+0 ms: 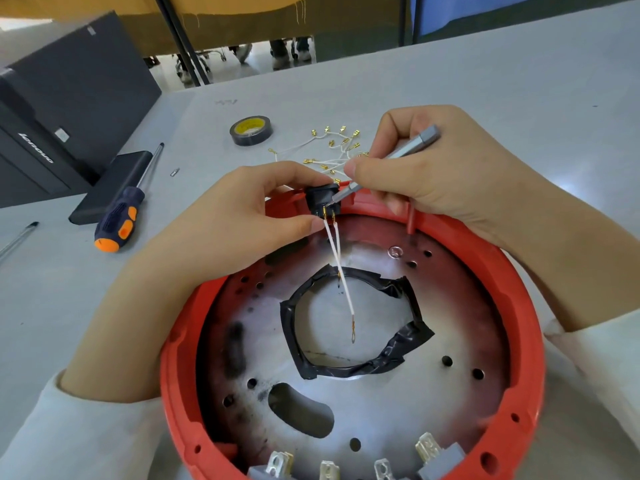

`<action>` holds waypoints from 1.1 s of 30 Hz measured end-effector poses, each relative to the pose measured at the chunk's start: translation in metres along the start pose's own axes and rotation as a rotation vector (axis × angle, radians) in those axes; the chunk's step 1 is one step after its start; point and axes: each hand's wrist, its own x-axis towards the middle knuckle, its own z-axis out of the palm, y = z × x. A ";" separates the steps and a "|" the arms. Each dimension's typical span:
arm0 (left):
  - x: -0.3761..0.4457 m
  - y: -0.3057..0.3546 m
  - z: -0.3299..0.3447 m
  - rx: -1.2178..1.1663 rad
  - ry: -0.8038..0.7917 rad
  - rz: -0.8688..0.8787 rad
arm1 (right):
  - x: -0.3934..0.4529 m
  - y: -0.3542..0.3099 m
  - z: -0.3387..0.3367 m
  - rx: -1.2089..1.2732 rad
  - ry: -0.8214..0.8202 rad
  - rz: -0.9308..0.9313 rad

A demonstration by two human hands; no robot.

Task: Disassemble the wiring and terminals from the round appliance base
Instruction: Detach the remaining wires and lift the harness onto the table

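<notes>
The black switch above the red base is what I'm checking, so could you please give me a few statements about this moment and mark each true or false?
1. The left hand pinches the black switch. True.
2. The right hand holds the orange-handled screwdriver. False: it holds a slim grey tool; that screwdriver lies on the table.
3. Two white wires hang from the switch. True.
4. The tape roll sits inside the red base. False: it lies on the table beyond it.
</notes>
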 end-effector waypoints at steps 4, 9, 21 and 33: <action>0.000 0.000 0.001 0.007 0.000 -0.002 | 0.001 0.000 0.000 0.023 -0.004 -0.002; 0.000 0.002 0.000 0.022 -0.002 0.004 | 0.001 -0.001 0.002 -0.017 0.029 -0.008; -0.001 0.001 0.000 0.050 0.011 -0.009 | 0.006 -0.004 0.002 -0.042 0.032 -0.079; 0.002 -0.002 0.000 0.035 0.002 -0.023 | 0.026 0.000 0.003 0.057 -0.019 0.085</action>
